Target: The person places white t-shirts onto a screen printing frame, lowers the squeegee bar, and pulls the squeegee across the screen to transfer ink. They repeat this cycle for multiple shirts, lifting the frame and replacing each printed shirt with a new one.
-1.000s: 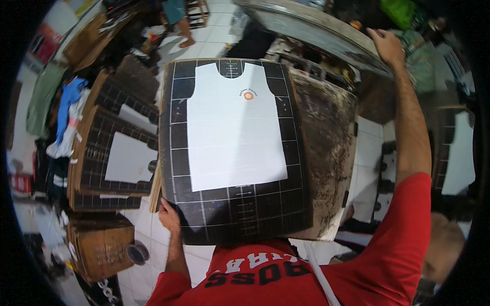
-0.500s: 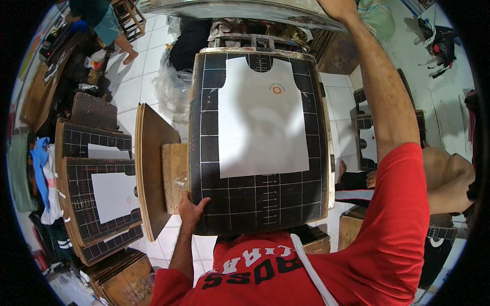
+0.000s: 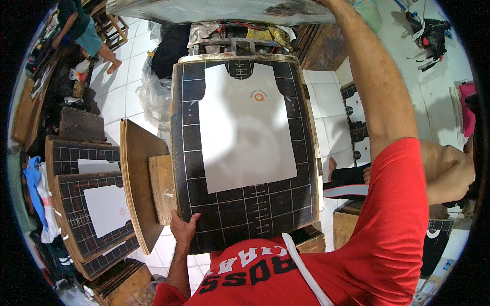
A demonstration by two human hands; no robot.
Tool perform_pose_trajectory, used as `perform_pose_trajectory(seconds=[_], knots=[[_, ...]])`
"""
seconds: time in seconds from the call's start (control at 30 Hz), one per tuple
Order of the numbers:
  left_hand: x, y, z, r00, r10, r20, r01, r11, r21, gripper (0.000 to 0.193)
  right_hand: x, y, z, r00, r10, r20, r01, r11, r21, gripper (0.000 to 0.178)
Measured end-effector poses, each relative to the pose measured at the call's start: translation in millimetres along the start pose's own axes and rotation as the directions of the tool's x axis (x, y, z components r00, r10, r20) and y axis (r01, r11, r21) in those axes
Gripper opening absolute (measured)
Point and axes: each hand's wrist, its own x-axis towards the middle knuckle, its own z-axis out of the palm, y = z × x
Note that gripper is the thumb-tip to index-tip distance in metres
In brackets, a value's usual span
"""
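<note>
A black board (image 3: 235, 219) marked with a white grid lies flat in front of me. On it rests a white shirt-shaped panel (image 3: 247, 137) with a cut-out neck and a small orange sun-like print at its upper right. My left hand (image 3: 185, 228) grips the board's near left edge, thumb on top, other fingers partly hidden. Above the far end of the board a raised grey frame (image 3: 224, 13), like a printing screen, spans the view. My right hand (image 3: 329, 3) reaches up to that frame's right end; its fingers are out of the picture.
Wooden boards (image 3: 145, 183) lean just left. Beyond them grid boards (image 3: 71, 219) carry a white panel (image 3: 106, 210) with a similar print. A plastic bag (image 3: 153, 94) lies on the tiles. A person (image 3: 92, 38) stands far left; another person's bare arm (image 3: 449, 166) shows right.
The whole view has shifted, so the board and panel appear lower and farther left. The person at far left has moved slightly. My left hand keeps its hold on the board's edge.
</note>
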Motion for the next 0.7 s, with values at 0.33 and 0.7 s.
perform_pose_trajectory(seconds=[0.33, 0.7], knots=[[4, 4, 8, 1.000, -0.021, -0.011, 0.021, 1.000, -0.009, 0.072, 31, 14, 4, 1.000, -0.015, -0.007, 0.015, 1.000, 0.015, 0.056], [21, -14, 38, 0.984, -0.173, -0.052, 0.177, 0.980, 0.087, 0.087, 43, 27, 7, 0.984, -0.176, 0.009, 0.177, 0.983, -0.053, 0.058]])
